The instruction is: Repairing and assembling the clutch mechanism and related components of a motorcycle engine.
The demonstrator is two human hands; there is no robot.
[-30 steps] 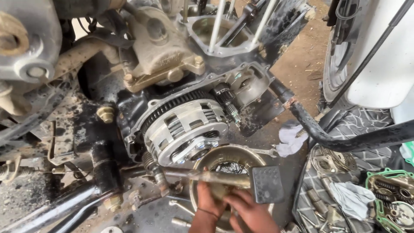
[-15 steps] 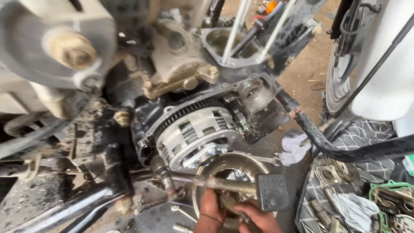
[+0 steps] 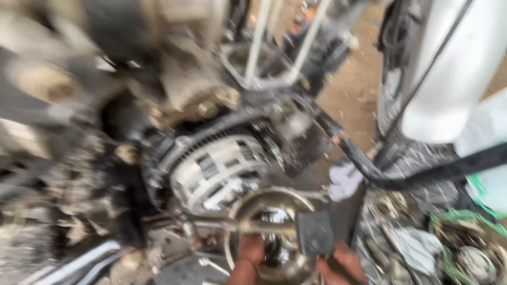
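Your view has swung down and blurred since a second ago, yet your left hand [image 3: 248,261] and right hand [image 3: 338,266] stay on the round metal bowl [image 3: 272,203] below the clutch [image 3: 222,169], behind the pedal [image 3: 314,232]; finger grip unclear.

Two hands, left [image 3: 249,258] and right [image 3: 338,264], at the bottom edge; one round metal bowl [image 3: 274,203]; one clutch [image 3: 219,169] (blurred) at centre; one dark pedal [image 3: 314,232]; one white rag [image 3: 343,179].
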